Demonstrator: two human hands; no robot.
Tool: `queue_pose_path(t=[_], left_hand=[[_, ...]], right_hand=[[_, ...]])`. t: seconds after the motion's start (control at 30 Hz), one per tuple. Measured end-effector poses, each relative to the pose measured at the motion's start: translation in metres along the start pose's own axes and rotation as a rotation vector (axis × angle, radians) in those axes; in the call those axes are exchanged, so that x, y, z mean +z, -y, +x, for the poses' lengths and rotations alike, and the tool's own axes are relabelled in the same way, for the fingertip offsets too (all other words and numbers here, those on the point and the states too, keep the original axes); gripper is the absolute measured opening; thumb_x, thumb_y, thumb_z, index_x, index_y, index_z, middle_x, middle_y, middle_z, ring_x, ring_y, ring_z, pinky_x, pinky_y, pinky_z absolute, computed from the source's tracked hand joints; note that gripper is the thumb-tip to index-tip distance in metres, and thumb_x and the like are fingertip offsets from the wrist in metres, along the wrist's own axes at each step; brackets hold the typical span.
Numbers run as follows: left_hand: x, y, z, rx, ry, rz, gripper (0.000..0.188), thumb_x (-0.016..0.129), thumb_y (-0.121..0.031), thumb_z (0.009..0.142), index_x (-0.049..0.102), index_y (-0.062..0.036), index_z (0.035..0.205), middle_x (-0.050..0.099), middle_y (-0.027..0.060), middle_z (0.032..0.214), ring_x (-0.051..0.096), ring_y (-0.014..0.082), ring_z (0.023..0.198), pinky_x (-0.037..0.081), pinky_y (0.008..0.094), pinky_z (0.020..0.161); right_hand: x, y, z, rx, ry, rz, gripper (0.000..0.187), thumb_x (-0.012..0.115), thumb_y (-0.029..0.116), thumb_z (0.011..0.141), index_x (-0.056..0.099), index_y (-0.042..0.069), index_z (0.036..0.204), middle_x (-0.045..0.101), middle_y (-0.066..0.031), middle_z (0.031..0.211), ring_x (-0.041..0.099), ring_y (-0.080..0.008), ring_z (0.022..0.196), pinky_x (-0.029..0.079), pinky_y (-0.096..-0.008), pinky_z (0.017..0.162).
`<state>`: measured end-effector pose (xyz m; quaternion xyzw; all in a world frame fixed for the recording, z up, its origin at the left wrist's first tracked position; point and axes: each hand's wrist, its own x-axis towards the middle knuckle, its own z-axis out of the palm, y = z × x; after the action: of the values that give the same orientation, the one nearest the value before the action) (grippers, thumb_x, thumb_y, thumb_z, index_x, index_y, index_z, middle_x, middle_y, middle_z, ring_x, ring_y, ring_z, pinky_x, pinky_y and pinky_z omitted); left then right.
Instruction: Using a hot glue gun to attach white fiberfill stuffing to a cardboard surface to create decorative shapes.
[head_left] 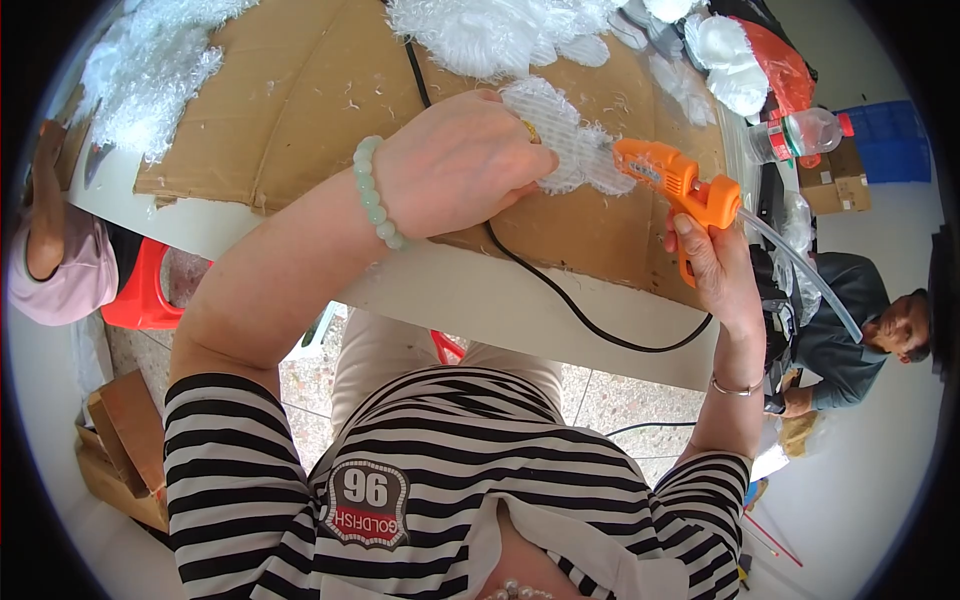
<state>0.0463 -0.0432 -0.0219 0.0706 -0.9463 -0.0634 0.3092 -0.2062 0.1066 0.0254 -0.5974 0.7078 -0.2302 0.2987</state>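
Your left hand holds the white piece; your right hand grips the glue gun. A slip could burn your left hand.

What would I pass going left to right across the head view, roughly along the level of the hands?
Red plastic stool, green bead bracelet, left hand, white fluffy piece, orange glue gun, clear plastic bottle, blue box-shaped thing.
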Motion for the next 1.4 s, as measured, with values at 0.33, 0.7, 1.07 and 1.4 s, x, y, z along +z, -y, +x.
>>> queue_pose_path(t=[0.33, 0.7, 1.07, 1.4], left_hand=[[0.000, 0.000, 0.000, 0.001, -0.003, 0.004, 0.012, 0.065, -0.009, 0.065, 0.054, -0.0058, 0.064, 0.053, 0.0096, 0.053, 0.055, 0.0281, 0.057, 0.044, 0.0364, 0.063], [0.000, 0.000, -0.001, 0.001, -0.005, 0.008, 0.011, 0.064, -0.010, 0.066, 0.054, -0.0056, 0.063, 0.053, 0.0101, 0.054, 0.056, 0.0280, 0.058, 0.044, 0.0367, 0.061], [-0.002, 0.000, -0.001, -0.007, 0.042, 0.015, 0.010, 0.064, -0.011, 0.067, 0.056, -0.0058, 0.064, 0.055, 0.0096, 0.056, 0.057, 0.0275, 0.060, 0.044, 0.0364, 0.062], [-0.001, -0.001, 0.000, -0.011, 0.039, 0.008, 0.010, 0.063, -0.011, 0.067, 0.055, -0.0065, 0.064, 0.055, 0.0092, 0.056, 0.057, 0.0271, 0.060, 0.044, 0.0362, 0.063]], right_hand=[[-0.002, 0.001, 0.000, -0.045, 0.041, 0.136, 0.037, 0.050, 0.028, 0.093, 0.042, 0.001, 0.117, 0.052, -0.0035, 0.087, 0.050, -0.0109, 0.073, 0.041, -0.0232, 0.066], [-0.001, 0.010, 0.002, -0.127, 0.045, 0.352, 0.038, 0.051, 0.029, 0.093, 0.045, 0.000, 0.116, 0.054, -0.0051, 0.093, 0.054, -0.0133, 0.079, 0.043, -0.0265, 0.071], [0.012, 0.025, 0.024, -0.044, 0.073, -0.057, 0.029, 0.049, 0.026, 0.093, 0.049, 0.001, 0.107, 0.055, -0.0042, 0.087, 0.053, -0.0112, 0.077, 0.042, -0.0242, 0.067], [0.021, 0.034, 0.047, -0.172, 0.013, -0.101, 0.029, 0.049, 0.030, 0.093, 0.054, 0.001, 0.096, 0.056, -0.0011, 0.076, 0.052, -0.0096, 0.068, 0.040, -0.0237, 0.060]])
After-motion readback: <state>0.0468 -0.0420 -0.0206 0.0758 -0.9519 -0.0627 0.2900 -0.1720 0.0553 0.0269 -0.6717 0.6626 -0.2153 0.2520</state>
